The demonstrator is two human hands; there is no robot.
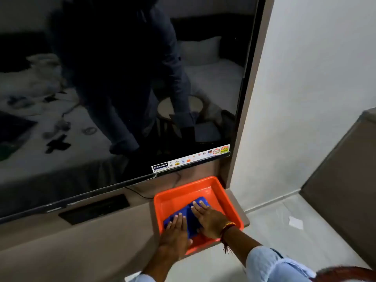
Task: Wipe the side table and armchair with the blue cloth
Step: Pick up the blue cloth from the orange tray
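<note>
A blue cloth (193, 217) lies flat inside an orange plastic tray (183, 192) that stands on the right end of a beige shelf (81, 241). My left hand (176, 233) rests palm-down on the cloth's left part, fingers spread. My right hand (209, 219) presses flat on the cloth's right part, with a thread band on its wrist. Both hands cover much of the cloth. No side table or armchair appears directly; a round table shows only as a reflection in the dark screen.
A large switched-off television (122, 88) hangs just above the shelf, its lower edge close behind the tray. A black slot (94, 208) is set in the shelf. A white wall (305, 98) is at right, with a brown panel (350, 180) and pale floor (284, 231) below.
</note>
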